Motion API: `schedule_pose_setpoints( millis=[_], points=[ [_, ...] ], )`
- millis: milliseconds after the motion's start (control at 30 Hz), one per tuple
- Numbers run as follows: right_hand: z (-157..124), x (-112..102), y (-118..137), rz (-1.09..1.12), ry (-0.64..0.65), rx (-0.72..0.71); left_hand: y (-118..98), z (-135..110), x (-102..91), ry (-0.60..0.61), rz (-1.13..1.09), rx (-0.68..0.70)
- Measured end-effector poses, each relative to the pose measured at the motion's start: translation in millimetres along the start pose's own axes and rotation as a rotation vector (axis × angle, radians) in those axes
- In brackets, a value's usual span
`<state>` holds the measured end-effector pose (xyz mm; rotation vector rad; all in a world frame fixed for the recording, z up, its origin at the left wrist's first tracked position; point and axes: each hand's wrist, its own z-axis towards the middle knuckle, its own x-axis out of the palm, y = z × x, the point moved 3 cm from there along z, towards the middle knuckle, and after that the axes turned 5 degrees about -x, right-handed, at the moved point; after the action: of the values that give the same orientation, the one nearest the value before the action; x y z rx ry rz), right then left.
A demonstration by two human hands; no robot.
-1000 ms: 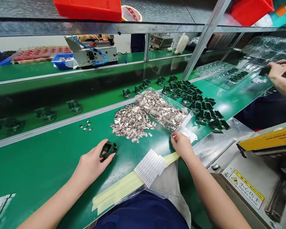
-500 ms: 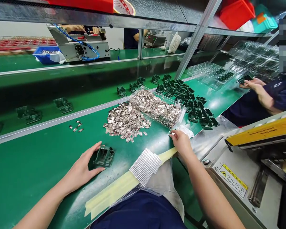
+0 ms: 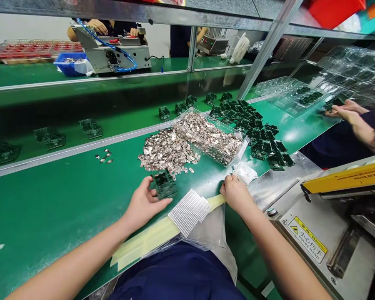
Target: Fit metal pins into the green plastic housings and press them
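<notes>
My left hand (image 3: 145, 205) grips a dark green plastic housing (image 3: 164, 185) by its left side, thumb along the lower edge, tilted above the bench. My right hand (image 3: 235, 191) is closed in a pinch at the front edge; whatever its fingertips hold is hidden. Between the hands lies a grid of small silver squares (image 3: 187, 213) on yellow tape (image 3: 150, 243). Beyond the housing is a heap of small metal plates (image 3: 164, 151), and more fill a clear plastic box (image 3: 243, 150). A crumpled white wad (image 3: 245, 172) sits just beyond my right hand.
Many dark green housings (image 3: 253, 125) are piled behind the box. Several small plates (image 3: 105, 156) lie apart at left. A machine with a yellow panel (image 3: 346, 175) stands close at right. A co-worker's hands (image 3: 351, 114) hold a dark part near clear trays (image 3: 287, 98).
My left hand has moved right and away from me, now gripping the housing and raising it towards the silver grid. My right fingers have curled in, hiding the small piece seen earlier.
</notes>
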<state>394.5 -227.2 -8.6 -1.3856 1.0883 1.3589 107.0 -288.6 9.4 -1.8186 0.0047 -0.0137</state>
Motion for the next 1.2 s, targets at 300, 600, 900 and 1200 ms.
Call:
schedule_pose_setpoints(
  millis=[300, 600, 900, 1200],
  points=[
    [-40, -7, 2, 0.33, -0.226, 0.017, 14, 16, 89.1, 0.313, -0.383, -0.035],
    [-76, -37, 58, 1.156, -0.31, -0.035, 23, 8, 81.5, 0.37, -0.284, 0.084],
    [-69, -36, 68, 0.891, -0.455, -0.072, 21, 5, 82.0, 0.365, -0.28, 0.138],
    [-70, -31, 66, 0.977, -0.373, -0.019, 16, 2, 83.0, 0.369, -0.217, 0.163]
  ],
)
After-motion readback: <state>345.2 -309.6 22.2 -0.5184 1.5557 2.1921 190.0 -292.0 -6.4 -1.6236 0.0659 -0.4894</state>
